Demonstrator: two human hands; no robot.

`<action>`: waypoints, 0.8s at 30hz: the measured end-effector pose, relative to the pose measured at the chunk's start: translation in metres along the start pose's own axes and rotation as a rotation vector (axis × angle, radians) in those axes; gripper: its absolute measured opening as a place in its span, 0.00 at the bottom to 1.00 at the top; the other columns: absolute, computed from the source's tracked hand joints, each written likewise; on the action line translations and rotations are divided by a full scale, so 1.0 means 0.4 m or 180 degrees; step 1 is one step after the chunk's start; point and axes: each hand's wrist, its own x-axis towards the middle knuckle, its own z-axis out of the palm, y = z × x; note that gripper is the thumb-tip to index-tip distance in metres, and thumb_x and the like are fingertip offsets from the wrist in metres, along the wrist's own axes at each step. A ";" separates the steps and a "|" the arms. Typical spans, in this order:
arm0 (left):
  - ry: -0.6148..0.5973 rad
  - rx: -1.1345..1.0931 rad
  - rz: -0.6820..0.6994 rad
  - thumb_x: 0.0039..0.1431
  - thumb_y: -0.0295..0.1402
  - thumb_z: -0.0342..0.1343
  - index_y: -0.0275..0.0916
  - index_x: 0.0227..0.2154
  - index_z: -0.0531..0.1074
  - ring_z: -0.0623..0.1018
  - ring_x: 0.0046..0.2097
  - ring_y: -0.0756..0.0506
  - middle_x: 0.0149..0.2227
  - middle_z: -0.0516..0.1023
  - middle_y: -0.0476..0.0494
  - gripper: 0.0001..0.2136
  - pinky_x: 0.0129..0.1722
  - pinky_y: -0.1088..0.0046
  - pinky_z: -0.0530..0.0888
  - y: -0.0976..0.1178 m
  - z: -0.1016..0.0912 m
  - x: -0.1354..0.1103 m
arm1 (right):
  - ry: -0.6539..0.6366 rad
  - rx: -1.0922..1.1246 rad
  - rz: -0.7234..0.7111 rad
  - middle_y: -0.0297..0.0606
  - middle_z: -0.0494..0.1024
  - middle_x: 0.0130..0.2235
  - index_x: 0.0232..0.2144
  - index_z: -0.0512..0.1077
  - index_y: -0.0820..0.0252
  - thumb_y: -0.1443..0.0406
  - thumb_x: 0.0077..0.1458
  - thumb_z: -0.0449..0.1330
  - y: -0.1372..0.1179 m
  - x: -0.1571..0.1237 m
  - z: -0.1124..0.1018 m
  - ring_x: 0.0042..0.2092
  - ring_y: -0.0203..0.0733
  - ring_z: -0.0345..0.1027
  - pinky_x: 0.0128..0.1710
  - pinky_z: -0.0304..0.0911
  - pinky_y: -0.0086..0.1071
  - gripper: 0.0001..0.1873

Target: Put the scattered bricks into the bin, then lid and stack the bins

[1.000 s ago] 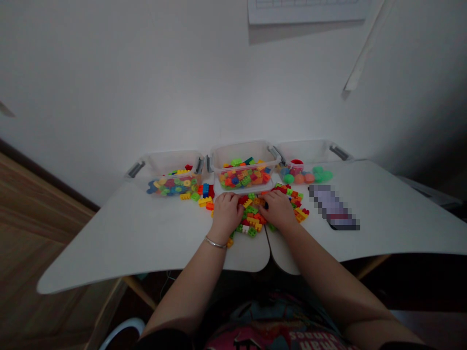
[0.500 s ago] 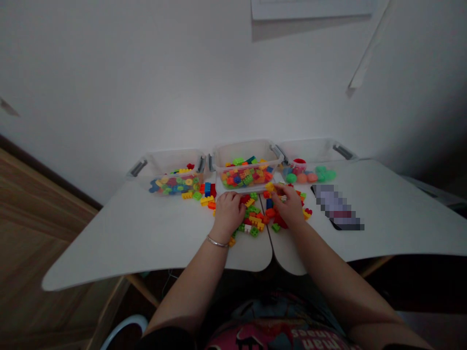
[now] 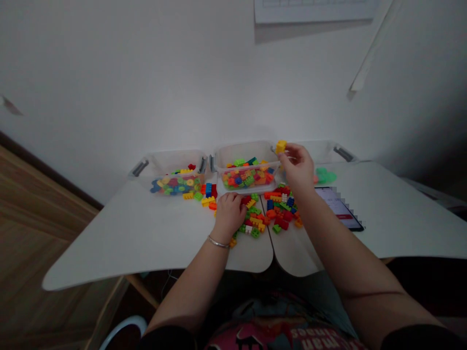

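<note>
White desk (image 3: 146,238) holds three bins (image 3: 244,151); right hand (image 3: 297,167) pinches one yellow brick (image 3: 280,146).

Two bare arms reach forward, the right hand raised higher than the left.

The right hand (image 3: 297,167) is lifted and turned inward, its fingertips (image 3: 288,151) pinched against the thumb, with the wrist bent and the right forearm (image 3: 339,257) slanting up from the lower right, a thin dark line across it near the dark sleeve (image 3: 419,338). The left hand (image 3: 229,217) lies low, palm down, with its knuckles up and its fingers curled forward; in this dim view, it's hard to say whether they grip anything. A thin silver bangle (image 3: 218,242) circles the left wrist, and the left forearm (image 3: 191,284) runs straight up from the bottom edge.
</note>
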 end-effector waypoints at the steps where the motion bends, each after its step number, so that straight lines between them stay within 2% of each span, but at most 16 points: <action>1: -0.0012 0.0008 -0.0003 0.57 0.30 0.52 0.40 0.44 0.74 0.71 0.49 0.39 0.44 0.76 0.41 0.12 0.53 0.58 0.66 0.001 -0.001 0.000 | -0.0047 -0.0134 -0.0061 0.39 0.77 0.42 0.42 0.71 0.55 0.50 0.52 0.60 -0.006 0.011 0.011 0.41 0.41 0.71 0.43 0.68 0.39 0.20; 4: -0.0048 0.0023 0.0002 0.57 0.31 0.53 0.40 0.44 0.74 0.71 0.49 0.39 0.44 0.76 0.41 0.13 0.53 0.58 0.66 0.002 -0.003 0.000 | -0.0252 -0.0553 -0.0253 0.40 0.78 0.42 0.42 0.73 0.57 0.50 0.55 0.58 -0.027 0.027 0.052 0.42 0.42 0.69 0.45 0.65 0.40 0.20; 7: -0.0048 0.0019 0.0005 0.57 0.31 0.53 0.40 0.44 0.74 0.72 0.49 0.39 0.44 0.76 0.41 0.12 0.52 0.58 0.66 0.003 -0.002 0.001 | -0.0650 -0.1040 -0.0320 0.41 0.79 0.41 0.41 0.74 0.59 0.52 0.57 0.56 -0.044 0.027 0.096 0.43 0.44 0.70 0.48 0.63 0.41 0.19; 11: -0.0031 0.0024 0.0000 0.57 0.30 0.53 0.39 0.43 0.74 0.72 0.49 0.39 0.44 0.76 0.41 0.12 0.52 0.58 0.67 0.004 -0.001 0.001 | -0.1329 -0.1946 -0.0112 0.41 0.81 0.40 0.42 0.76 0.58 0.55 0.56 0.57 -0.057 0.032 0.143 0.45 0.47 0.71 0.50 0.61 0.43 0.17; 14: -0.0042 0.0034 0.0003 0.58 0.31 0.53 0.39 0.44 0.74 0.72 0.49 0.39 0.44 0.76 0.41 0.12 0.52 0.58 0.67 0.006 -0.003 0.000 | -0.1648 -0.2548 0.0185 0.41 0.81 0.41 0.42 0.77 0.56 0.55 0.54 0.60 -0.062 0.043 0.163 0.46 0.50 0.72 0.50 0.61 0.44 0.16; 19: -0.0036 0.0042 -0.0024 0.57 0.30 0.53 0.39 0.43 0.74 0.71 0.49 0.39 0.44 0.76 0.41 0.12 0.52 0.58 0.67 0.008 -0.006 -0.001 | -0.1774 -0.2704 0.0488 0.42 0.81 0.43 0.44 0.77 0.56 0.56 0.54 0.59 -0.066 0.051 0.172 0.48 0.51 0.72 0.51 0.60 0.47 0.17; 24: -0.0027 0.0060 -0.0007 0.57 0.30 0.53 0.38 0.43 0.75 0.71 0.49 0.39 0.44 0.76 0.41 0.12 0.52 0.59 0.67 0.010 -0.006 0.001 | -0.1424 -0.2061 0.0073 0.41 0.78 0.49 0.56 0.67 0.56 0.60 0.57 0.57 -0.060 0.037 0.153 0.52 0.49 0.69 0.54 0.58 0.46 0.24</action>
